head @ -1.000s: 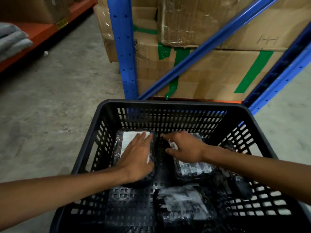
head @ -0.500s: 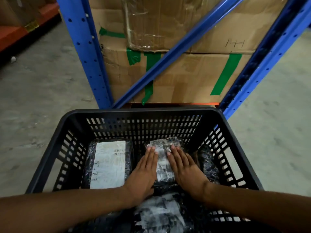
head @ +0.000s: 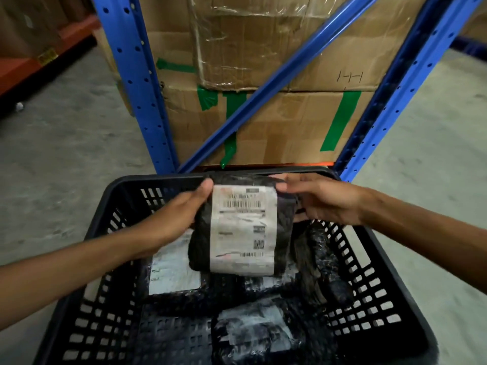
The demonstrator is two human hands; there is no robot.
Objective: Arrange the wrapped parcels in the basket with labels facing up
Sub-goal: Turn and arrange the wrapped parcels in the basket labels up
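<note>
A black-wrapped parcel (head: 243,229) with a white barcode label facing me is lifted above the black slotted basket (head: 118,196). My left hand (head: 171,219) grips its left edge and my right hand (head: 321,198) grips its right edge. On the basket floor lies a parcel (head: 174,272) with its white label up at the left. Another wrapped parcel (head: 253,335) with a crinkled label lies near the front. A dark parcel (head: 326,267) leans along the right wall, no label showing. The lifted parcel hides part of a further one beneath it.
Blue steel rack uprights (head: 137,83) and a diagonal brace (head: 276,80) stand right behind the basket. Taped cardboard boxes (head: 290,122) fill the rack. Grey concrete floor (head: 66,154) spreads left and right. An orange shelf beam (head: 39,59) runs at far left.
Both hands were pressing flat on a parcel at the back middle of the basket. Now they have gripped a parcel and raised it above the basket, label toward me.
</note>
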